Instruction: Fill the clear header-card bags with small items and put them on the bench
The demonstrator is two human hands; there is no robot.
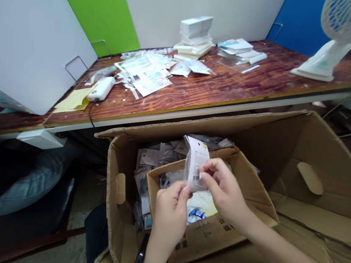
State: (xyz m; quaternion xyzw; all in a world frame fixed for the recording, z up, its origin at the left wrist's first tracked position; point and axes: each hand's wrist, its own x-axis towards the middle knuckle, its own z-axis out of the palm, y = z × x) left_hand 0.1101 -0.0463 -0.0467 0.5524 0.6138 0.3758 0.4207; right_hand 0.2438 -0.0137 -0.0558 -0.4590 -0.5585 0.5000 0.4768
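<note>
My left hand (169,215) and my right hand (223,191) both pinch the lower edge of a small clear plastic packet (197,158) with a white barcode label, held upright above a small cardboard box (225,227). That small box holds more packets and sits inside a large open cardboard box (295,168), which also has several packets at its far side. A black watch is on my left wrist.
A wooden table (221,85) beyond the box carries scattered clear packets (145,73), stacks of white boxes (196,37), a white power bank (101,89), yellow paper and a white fan (338,26). Another person's leg in jeans (24,182) is at the left.
</note>
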